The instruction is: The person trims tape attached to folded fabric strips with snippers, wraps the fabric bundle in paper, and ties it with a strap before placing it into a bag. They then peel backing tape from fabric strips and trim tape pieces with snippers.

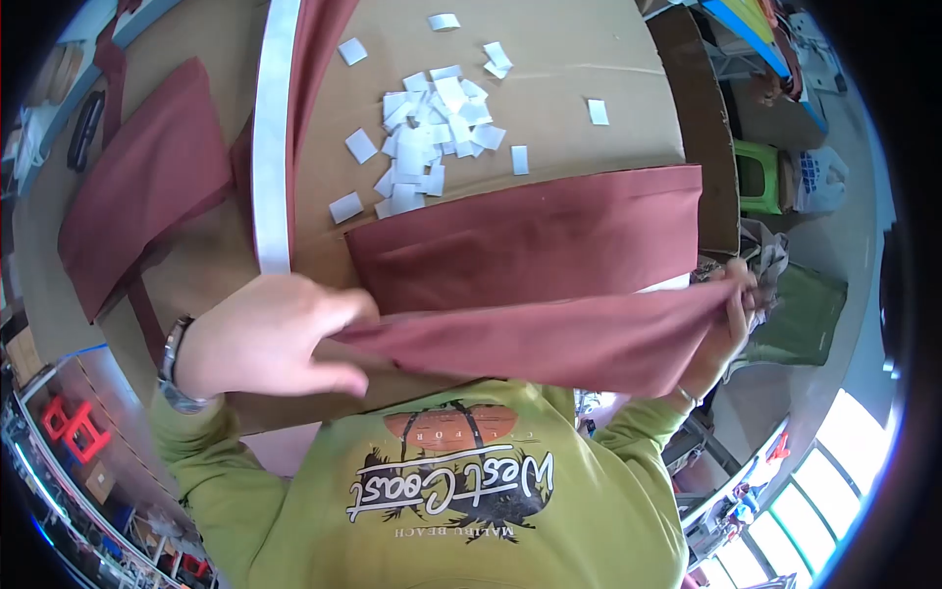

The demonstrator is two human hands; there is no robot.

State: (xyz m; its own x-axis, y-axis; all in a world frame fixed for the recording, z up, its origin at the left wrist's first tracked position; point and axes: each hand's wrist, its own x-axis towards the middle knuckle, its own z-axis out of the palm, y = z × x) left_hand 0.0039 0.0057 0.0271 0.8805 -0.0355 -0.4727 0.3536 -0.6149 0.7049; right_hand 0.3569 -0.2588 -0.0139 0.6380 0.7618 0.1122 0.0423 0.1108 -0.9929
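A strip of maroon fabric (549, 344) stretches in front of my chest, raised along its near side. My right hand (734, 309) is closed on its right end. My left hand (275, 339), with a watch on the wrist, is at the strip's left end; thumb and fingers are apart, slightly blurred by motion. Just beyond lies another maroon fabric panel (530, 236), flat on the cardboard-covered table (559, 59). A long white band (272, 147) with maroon cloth along its edge runs away from me beside my left hand.
Many small white paper labels (422, 128) lie in a loose pile, several scattered around it. More maroon cloth (157, 187) and a dark tool (85, 131) are at the left. A green stool (760, 177) and a plastic bag (822, 180) stand off the table's right edge.
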